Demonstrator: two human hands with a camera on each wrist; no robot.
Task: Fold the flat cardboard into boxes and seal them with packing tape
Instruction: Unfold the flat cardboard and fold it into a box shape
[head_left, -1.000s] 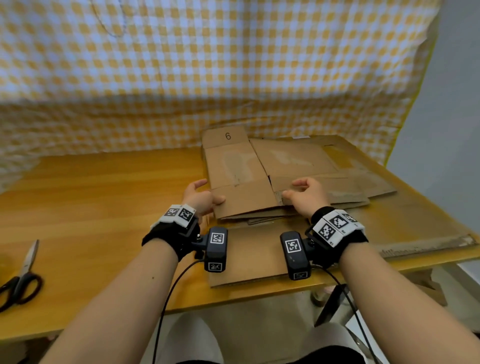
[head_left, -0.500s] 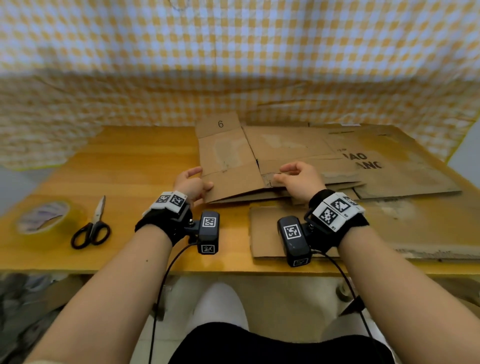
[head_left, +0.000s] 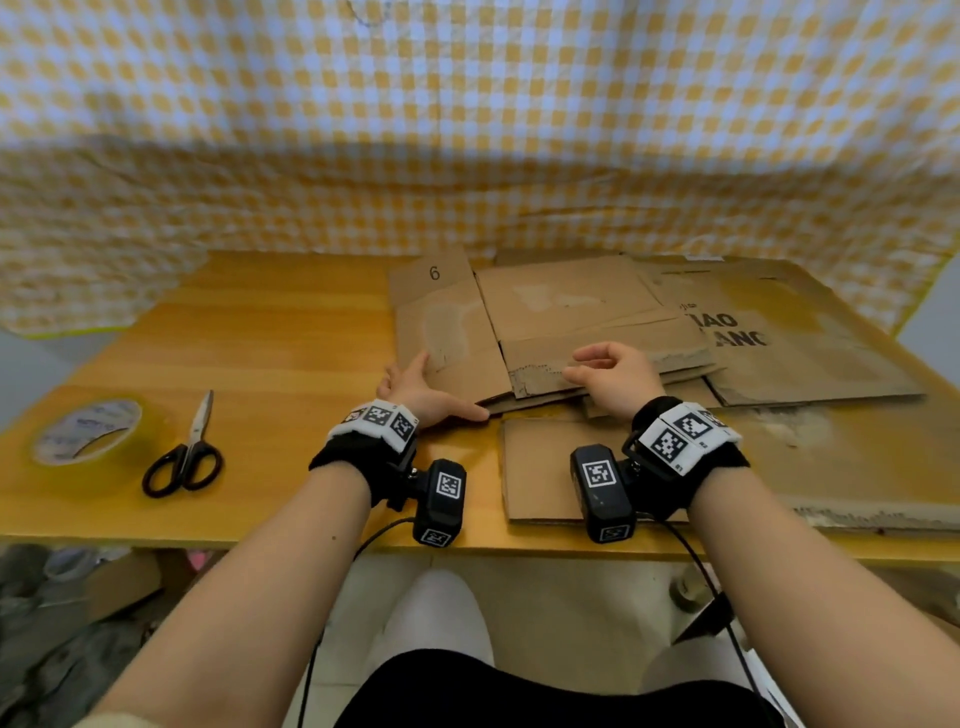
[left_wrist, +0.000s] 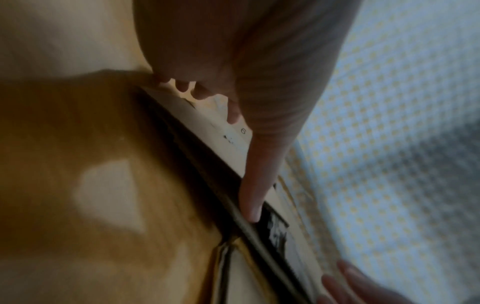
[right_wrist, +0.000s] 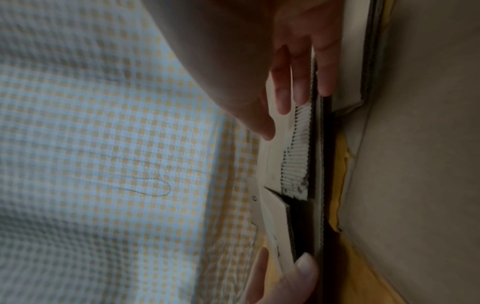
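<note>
Brown corrugated flattened cardboard box blank marked "6" (head_left: 467, 332) lies on top of a stack of other flat cardboard sheets (head_left: 810, 358) at the far right of the wooden tabletop (head_left: 270, 353), reaching almost to its back edge. Left hand (head_left: 421, 395) sits at the blank's near left corner, thumb along the near edge, fingers laid loosely on top; the wrist view suggests the thumb tucked under the edge, not a firm grip. Right hand (head_left: 613, 379) takes the torn, fluted near edge of the right flap (head_left: 550, 374), fingers curled over it with thumb on top, pinching that edge. Clear packing tape roll (head_left: 85, 431) and black-handled scissors (head_left: 187, 457) lie near the front left corner, well apart from the stack, untouched. Yellow checked cloth (head_left: 467, 130) hangs behind. Judgement: blank looks light, fairly stiff but bends at scored creases; used and torn, so edges may rip or peel further. Best held at two spread points along the near edge, then lifted clear of the stack so the sheets below don't drag along. Folding not yet started.
</note>
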